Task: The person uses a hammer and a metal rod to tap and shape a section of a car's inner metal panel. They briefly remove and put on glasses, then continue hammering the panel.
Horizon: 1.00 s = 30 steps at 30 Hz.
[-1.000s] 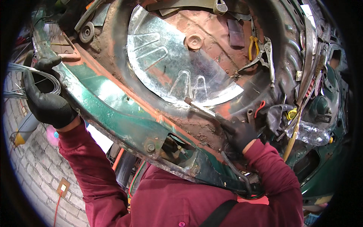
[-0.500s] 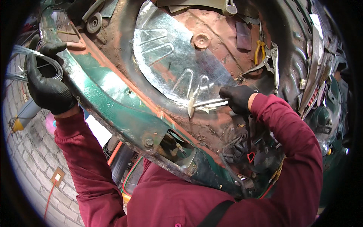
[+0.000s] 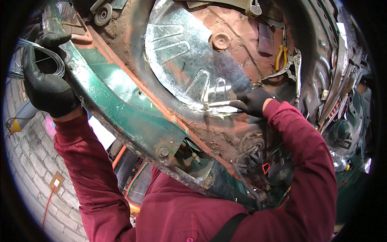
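Note:
My right hand (image 3: 253, 101), in a black glove, is closed round the handle of a slim metal hammer (image 3: 219, 104). The hammer's narrow head lies over the lower rim of a shiny rounded metal sheet (image 3: 171, 66) with pressed ribs. This sheet sits in a reddish-brown hollow of a vehicle body (image 3: 225, 133). At the far left my gloved left hand (image 3: 50, 86) is curled about a coil of thin wire (image 3: 58, 62), beside a green body rail (image 3: 117, 101). Some of its fingers are hidden.
Yellow-handled pliers (image 3: 281, 56) and locking pliers (image 3: 296, 68) lie right of the sheet. A small metal plate (image 3: 265, 39) rests near them. Cables (image 3: 252, 155) bunch up below my right hand. A round disc (image 3: 103, 14) is at upper left, and a brick surface (image 3: 36, 161) shows beyond the rail.
The hammer's head has swung up from below the sheet's rim onto the rim, and my right hand has tilted with it. My left hand stays on the wire coil. The whole view has shifted slightly.

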Motion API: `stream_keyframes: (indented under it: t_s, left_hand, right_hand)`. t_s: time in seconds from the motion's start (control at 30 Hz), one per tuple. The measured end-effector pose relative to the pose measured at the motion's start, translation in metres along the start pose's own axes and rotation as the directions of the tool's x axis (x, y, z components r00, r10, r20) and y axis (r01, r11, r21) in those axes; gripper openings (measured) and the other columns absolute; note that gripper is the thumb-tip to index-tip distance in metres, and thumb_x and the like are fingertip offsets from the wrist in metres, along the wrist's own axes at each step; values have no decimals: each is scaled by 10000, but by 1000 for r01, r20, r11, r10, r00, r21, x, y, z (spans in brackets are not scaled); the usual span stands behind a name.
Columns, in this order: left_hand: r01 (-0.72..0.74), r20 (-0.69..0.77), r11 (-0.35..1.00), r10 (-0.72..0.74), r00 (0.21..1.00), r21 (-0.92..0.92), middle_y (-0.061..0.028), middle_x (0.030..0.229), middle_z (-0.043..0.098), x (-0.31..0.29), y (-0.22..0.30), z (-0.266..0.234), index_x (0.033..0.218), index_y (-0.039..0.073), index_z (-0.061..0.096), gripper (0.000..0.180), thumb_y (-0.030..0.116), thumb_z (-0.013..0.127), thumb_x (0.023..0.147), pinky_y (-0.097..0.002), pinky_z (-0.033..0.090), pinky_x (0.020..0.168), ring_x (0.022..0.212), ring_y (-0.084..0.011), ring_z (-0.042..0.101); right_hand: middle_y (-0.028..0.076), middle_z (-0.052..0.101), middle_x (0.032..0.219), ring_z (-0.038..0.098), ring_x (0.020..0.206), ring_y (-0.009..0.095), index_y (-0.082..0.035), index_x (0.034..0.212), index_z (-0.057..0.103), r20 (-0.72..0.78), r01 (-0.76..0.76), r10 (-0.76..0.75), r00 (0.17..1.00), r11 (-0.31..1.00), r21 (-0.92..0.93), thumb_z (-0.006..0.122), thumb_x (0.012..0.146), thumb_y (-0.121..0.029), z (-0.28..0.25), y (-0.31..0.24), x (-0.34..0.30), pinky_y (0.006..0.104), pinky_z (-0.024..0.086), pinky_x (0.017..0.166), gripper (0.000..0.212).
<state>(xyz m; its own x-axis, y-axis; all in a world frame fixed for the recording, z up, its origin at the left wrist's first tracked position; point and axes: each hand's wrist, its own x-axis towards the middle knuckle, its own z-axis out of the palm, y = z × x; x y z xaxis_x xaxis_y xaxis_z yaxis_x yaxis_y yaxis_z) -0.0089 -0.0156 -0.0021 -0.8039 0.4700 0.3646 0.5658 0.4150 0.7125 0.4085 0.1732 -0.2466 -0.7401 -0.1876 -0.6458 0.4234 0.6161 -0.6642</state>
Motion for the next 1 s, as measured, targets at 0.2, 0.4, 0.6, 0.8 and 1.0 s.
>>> stream_keyframes:
  t_s: [0.2, 0.4, 0.6, 0.8, 1.0]
  left_hand:
    - [57, -65, 998, -57, 996, 1, -136, 1055, 788, 0, 11, 15, 1240, -54, 691, 537, 315, 313, 1142, -275, 531, 786, 869, -188, 692]
    - [129, -77, 987, -136, 988, -92, -188, 1168, 751, -3, 19, 17, 1316, -88, 639, 486, 276, 359, 1156, -342, 585, 954, 1051, -251, 723]
    - [89, 6, 982, -89, 996, -165, -187, 1121, 741, 0, 2, 13, 1331, -105, 609, 488, 275, 357, 1160, -384, 557, 1004, 1045, -273, 708]
    - [129, -3, 966, -133, 991, -226, -159, 1029, 728, 0, 5, 8, 1433, -104, 529, 514, 281, 314, 1171, -337, 533, 908, 972, -257, 706]
    - [116, -23, 963, -125, 992, -241, -146, 956, 714, 0, 14, 19, 1439, -113, 519, 513, 262, 289, 1176, -351, 544, 897, 889, -245, 693]
  right_hand:
    - [203, 732, 839, 715, 804, 442, -99, 985, 731, -150, 82, -72, 986, 995, 64, 537, 1067, -598, 7, 3, 0, 540, 549, 735, 542]
    - [173, 732, 802, 728, 772, 403, -173, 1122, 789, -81, 36, -52, 995, 983, -182, 506, 1068, -627, 15, -1, 11, 514, 553, 681, 537]
    - [163, 728, 807, 719, 751, 398, -128, 1032, 768, -511, 73, 17, 859, 985, 157, 649, 1041, -512, -3, 6, -1, 491, 545, 657, 401]
    - [183, 736, 1050, 732, 917, 404, -78, 1229, 691, -813, 46, 197, 548, 963, 264, 695, 1045, -340, -58, -6, 27, 466, 576, 794, 320]
    - [191, 710, 1170, 683, 1096, 371, -48, 1254, 702, -973, 277, 59, 225, 953, 121, 650, 1039, -171, -92, 2, 70, 428, 543, 957, 252]
